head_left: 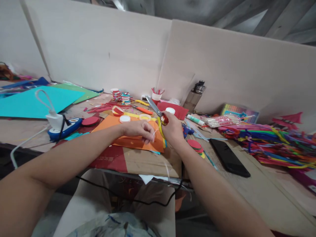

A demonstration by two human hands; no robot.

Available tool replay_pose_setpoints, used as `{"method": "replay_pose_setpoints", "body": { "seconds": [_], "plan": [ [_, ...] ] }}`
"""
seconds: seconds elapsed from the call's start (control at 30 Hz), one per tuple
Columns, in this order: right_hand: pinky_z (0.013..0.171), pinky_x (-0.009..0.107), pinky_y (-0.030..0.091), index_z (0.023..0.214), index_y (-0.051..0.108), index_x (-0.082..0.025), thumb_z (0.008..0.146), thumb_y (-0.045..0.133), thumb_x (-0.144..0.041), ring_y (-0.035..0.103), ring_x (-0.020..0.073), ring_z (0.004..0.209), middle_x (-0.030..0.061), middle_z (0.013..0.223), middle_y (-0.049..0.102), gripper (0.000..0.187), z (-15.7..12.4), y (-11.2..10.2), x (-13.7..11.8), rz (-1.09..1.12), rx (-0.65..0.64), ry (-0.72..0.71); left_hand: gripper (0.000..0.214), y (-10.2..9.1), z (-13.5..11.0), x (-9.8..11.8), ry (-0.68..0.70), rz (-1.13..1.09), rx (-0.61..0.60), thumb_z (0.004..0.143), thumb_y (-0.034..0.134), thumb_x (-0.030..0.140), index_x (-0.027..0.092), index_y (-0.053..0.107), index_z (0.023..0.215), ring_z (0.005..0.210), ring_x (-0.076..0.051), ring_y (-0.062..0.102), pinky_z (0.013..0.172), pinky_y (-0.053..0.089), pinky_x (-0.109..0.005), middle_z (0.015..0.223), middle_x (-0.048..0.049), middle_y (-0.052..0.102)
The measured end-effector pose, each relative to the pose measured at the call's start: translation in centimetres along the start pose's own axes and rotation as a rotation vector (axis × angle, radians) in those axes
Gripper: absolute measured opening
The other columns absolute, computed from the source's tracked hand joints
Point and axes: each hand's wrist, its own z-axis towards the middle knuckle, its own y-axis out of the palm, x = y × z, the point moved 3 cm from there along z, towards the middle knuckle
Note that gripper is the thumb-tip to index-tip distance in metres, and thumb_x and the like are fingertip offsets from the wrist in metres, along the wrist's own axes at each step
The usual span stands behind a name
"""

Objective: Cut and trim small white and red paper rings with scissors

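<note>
My right hand (172,129) grips a pair of scissors (153,106), the blades pointing up and away to the left. A yellow strip (160,127) hangs beside the handles, against the fingers; whether the hand also holds it I cannot tell. To the left, my left hand (142,130) is closed in a pinch on a thin whitish strip (154,134), over a stack of orange paper (108,129). White round lids (125,118) and a pale ring (144,117) lie just beyond that hand.
At the left are a blue glue gun (65,128) and turquoise card (37,102). A black phone (229,157), red discs (194,144) and colourful pipe cleaners (269,141) lie right. Behind stand a bottle (195,97) and a cup (156,96). A black cable (128,198) hangs below the table edge.
</note>
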Motion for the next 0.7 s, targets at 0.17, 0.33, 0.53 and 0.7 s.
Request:
{"method": "replay_pose_setpoints", "body": {
  "seconds": [0.17,0.33,0.53,0.7],
  "plan": [
    [0.053,0.024,0.049,0.110,0.055,-0.025,0.086,0.057,-0.056,0.055,0.0116,0.055,-0.0047,0.072,0.059,0.040,-0.4,0.6,-0.1,0.671,-0.008,0.172,0.067,3.2,-1.7,2.0,-0.232,-0.106,-0.633,0.042,0.093,0.043,0.012,0.080,0.100,0.058,-0.031,0.070,0.043,0.050,-0.034,0.081,-0.0183,0.076],
    [0.039,0.020,0.043,0.098,0.054,-0.023,0.087,0.052,-0.062,0.050,0.0092,0.042,-0.0068,0.058,0.053,0.041,-1.1,0.7,-1.2,0.968,0.033,0.332,0.049,-0.6,-0.9,0.8,-0.075,-0.056,-0.113,0.058,0.084,0.051,0.013,0.079,0.089,0.052,-0.019,0.061,0.048,0.047,-0.029,0.068,-0.0124,0.072],
    [0.040,0.021,0.044,0.095,0.059,-0.021,0.086,0.055,-0.061,0.050,0.0097,0.041,-0.0051,0.055,0.055,0.041,-0.7,0.5,-0.9,0.896,0.107,0.342,0.010,-6.5,-0.3,-1.3,0.145,0.457,0.855,0.073,0.075,0.026,0.016,0.073,0.074,0.065,-0.014,0.053,0.064,0.040,-0.024,0.075,-0.0055,0.069],
    [0.045,0.022,0.047,0.090,0.059,-0.021,0.085,0.056,-0.060,0.055,0.0109,0.047,-0.0035,0.058,0.056,0.039,-0.7,0.9,-0.2,0.778,0.104,0.298,0.024,-7.6,1.4,-2.8,0.243,0.753,0.866,0.069,0.075,0.015,0.019,0.077,0.092,0.094,-0.025,0.056,0.092,0.038,-0.034,0.094,-0.0107,0.071]
  ]
}}
